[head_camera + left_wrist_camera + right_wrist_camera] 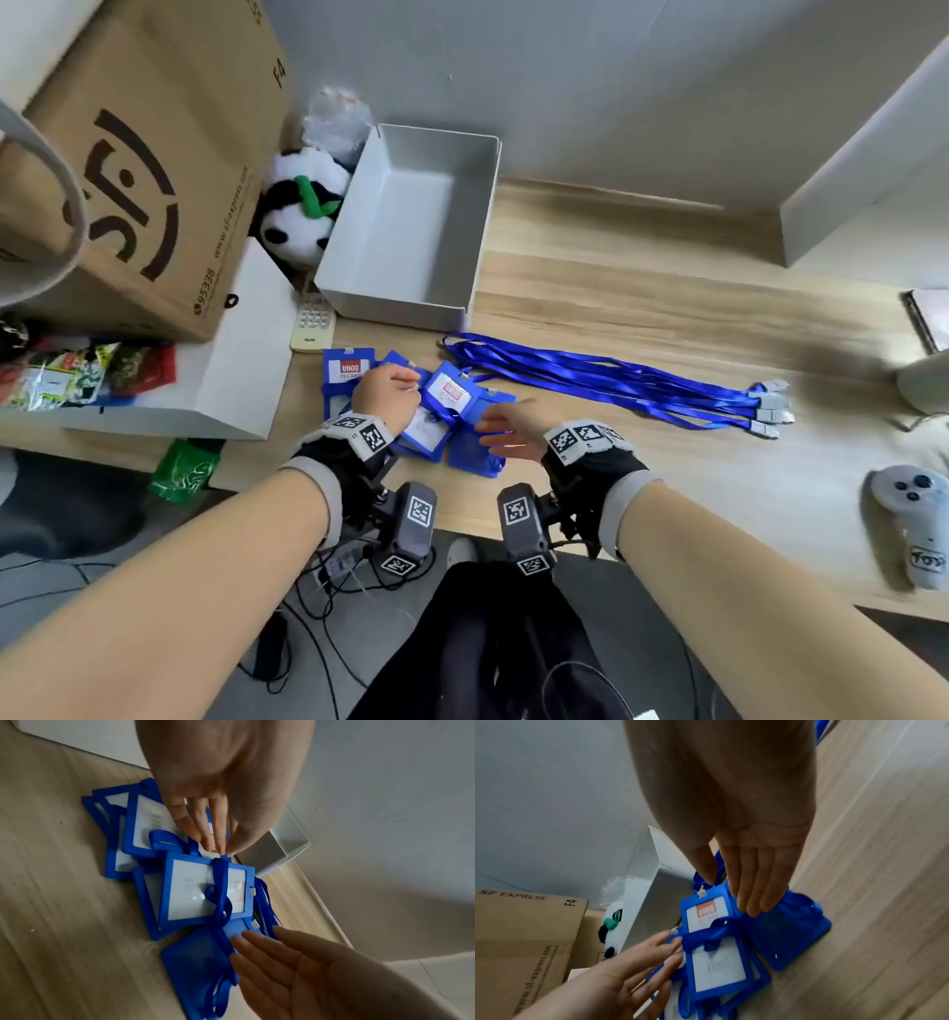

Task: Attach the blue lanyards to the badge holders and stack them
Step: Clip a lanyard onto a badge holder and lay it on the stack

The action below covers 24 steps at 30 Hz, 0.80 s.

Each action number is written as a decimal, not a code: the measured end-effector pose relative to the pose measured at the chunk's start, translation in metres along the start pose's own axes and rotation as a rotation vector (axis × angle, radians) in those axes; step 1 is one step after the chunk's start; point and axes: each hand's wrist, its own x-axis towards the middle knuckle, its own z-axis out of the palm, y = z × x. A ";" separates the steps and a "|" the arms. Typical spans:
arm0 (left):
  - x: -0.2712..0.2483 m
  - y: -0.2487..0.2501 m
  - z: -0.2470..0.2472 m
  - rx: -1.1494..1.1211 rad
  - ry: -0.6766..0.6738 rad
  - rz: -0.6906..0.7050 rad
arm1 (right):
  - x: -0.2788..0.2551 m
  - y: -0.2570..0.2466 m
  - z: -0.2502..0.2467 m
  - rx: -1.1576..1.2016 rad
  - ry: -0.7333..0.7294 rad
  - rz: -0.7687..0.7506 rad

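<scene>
Several blue badge holders [436, 437] lie in a loose overlapping pile on the wooden table, some with blue lanyards wound round them. The top holder [449, 393] [706, 912] shows a red-and-white ID card and has a lanyard strap [221, 882] across it. My left hand [405, 385] [221, 847] reaches into the pile's left side, its straight fingers touching the holders' edges. My right hand [488, 426] [731, 894] is flat, with straight fingers on a holder lying face down [200, 963] at the pile's right. A bundle of loose blue lanyards [616, 377] with metal clips lies to the right.
A grey tray [405, 308] stands behind the pile. A cardboard box [144, 180], a panda plush [303, 205], a remote [313, 321] and a white box [246, 349] crowd the left. A grey controller [914, 519] lies far right. The table's front edge runs just below my wrists.
</scene>
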 end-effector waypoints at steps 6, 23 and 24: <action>0.012 0.002 0.006 0.175 -0.101 -0.011 | 0.013 -0.003 0.022 0.059 0.049 0.045; 0.016 0.088 0.013 -0.249 -0.327 -0.015 | -0.024 -0.055 -0.017 -0.244 0.266 -0.380; 0.014 0.097 0.018 -0.278 -0.343 -0.029 | -0.026 -0.058 -0.024 -0.252 0.309 -0.412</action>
